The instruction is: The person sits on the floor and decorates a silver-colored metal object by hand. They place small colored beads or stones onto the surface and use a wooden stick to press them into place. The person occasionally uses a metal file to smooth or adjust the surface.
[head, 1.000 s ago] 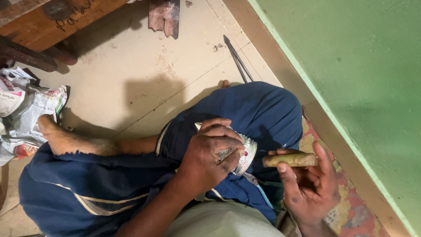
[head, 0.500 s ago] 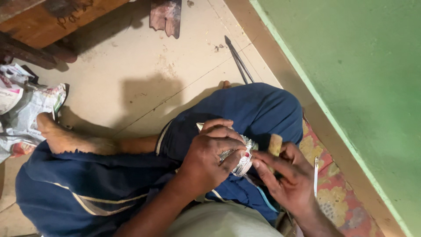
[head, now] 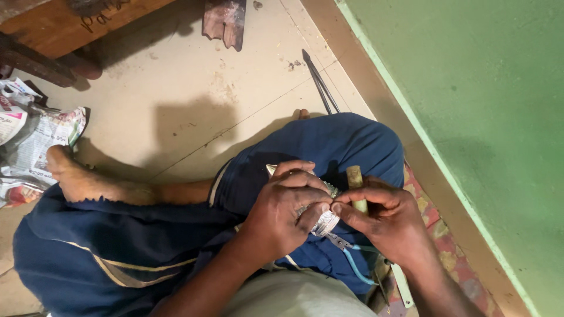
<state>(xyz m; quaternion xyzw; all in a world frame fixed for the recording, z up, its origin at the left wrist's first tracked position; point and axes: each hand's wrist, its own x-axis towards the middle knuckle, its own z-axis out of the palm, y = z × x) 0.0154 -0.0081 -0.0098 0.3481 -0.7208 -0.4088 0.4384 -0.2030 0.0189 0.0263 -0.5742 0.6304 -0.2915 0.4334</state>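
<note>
I sit cross-legged on the floor in dark blue trousers [head: 329, 147]. My left hand [head: 285, 211] is closed around a small silvery metal piece [head: 325, 222] held over my lap. My right hand [head: 382, 220] grips a short wooden-handled tool [head: 355, 179], its handle sticking up past my fingers, and its thumb and forefinger press against the metal piece where it meets my left thumb. Light blue pliers handles [head: 358, 267] lie on my lap just below both hands.
Long thin metal tongs [head: 320, 82] lie on the tiled floor beyond my knee. Crumpled newspaper [head: 32, 141] sits at the left by my bare foot [head: 79, 179]. A green wall [head: 470, 117] runs along the right; wooden furniture [head: 70, 29] stands at the top left.
My right hand came in from the right with the wooden-handled tool, turned the handle upright, and now touches the metal piece in my left hand.
</note>
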